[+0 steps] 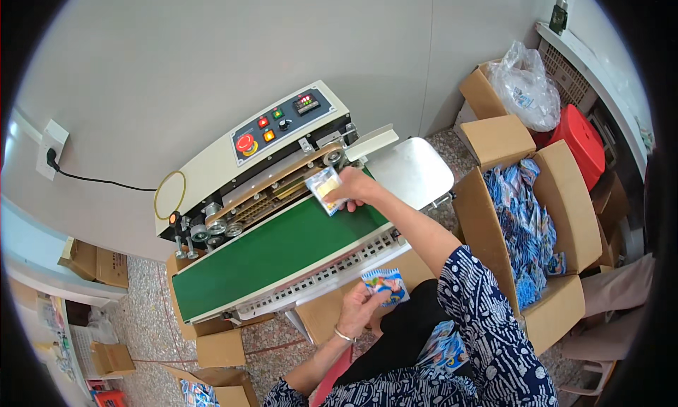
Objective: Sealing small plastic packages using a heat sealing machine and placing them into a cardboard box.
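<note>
My right hand (357, 186) is closed on a small white-and-yellow packet (325, 191), held upright against the sealing side of a band sealer (212, 168), just over its green conveyor belt (282, 248). In front of the machine, lower down, my left hand (358, 309) pinches a blue printed packet (390, 285) by its left end. More blue packets (443, 345) lie in my lap. The sealer's control panel (282, 124) has lit buttons, a red knob and a small display. Whether the right-hand packet touches the sealing bands, I cannot tell.
An open cardboard box (487, 248) full of blue packets stands to my right, beside a red stool (580, 145) and a clear plastic bag (526, 89). A metal plate (413, 170) extends from the belt's right end. Another person's legs (614, 287) show at far right.
</note>
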Available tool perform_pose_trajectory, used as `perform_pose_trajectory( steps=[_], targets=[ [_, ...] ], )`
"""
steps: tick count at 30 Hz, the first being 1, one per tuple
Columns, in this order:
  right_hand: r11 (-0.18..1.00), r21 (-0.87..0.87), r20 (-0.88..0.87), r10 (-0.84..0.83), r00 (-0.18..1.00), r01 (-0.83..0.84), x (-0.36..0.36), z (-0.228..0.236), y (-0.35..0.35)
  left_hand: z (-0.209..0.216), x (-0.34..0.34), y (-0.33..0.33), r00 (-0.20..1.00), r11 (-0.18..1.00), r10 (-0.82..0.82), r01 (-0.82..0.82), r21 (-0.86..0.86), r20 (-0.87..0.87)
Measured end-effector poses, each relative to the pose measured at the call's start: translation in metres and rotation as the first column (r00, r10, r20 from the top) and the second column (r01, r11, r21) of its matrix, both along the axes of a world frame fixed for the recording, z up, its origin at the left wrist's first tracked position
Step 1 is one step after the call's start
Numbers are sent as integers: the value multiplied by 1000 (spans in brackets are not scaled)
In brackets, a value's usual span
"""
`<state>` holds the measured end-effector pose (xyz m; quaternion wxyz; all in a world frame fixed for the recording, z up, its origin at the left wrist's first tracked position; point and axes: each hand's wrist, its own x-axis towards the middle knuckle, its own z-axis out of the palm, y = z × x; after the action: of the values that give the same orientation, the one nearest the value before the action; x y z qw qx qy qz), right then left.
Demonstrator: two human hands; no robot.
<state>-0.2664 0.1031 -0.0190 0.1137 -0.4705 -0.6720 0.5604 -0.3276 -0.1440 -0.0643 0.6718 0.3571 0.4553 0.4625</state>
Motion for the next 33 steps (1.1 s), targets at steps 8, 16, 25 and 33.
perform_pose_trajectory(
  steps=[8,16,25,33],
  targets=[
    [992,116,-9,-44,999,44,80,35,-52,33,-13,74,943,962,273,-273,-28,189],
    [982,-181,-433,-129,892,55,90,12,-77,39,-2,113,936,947,263,-297,123,234],
    [922,-273,-473,-376,797,273,99,0,-14,30,-8,53,955,945,296,-296,141,22],
    [927,-226,-327,-363,872,301,80,5,17,1,-3,3,980,979,195,-191,-70,43]
  ],
)
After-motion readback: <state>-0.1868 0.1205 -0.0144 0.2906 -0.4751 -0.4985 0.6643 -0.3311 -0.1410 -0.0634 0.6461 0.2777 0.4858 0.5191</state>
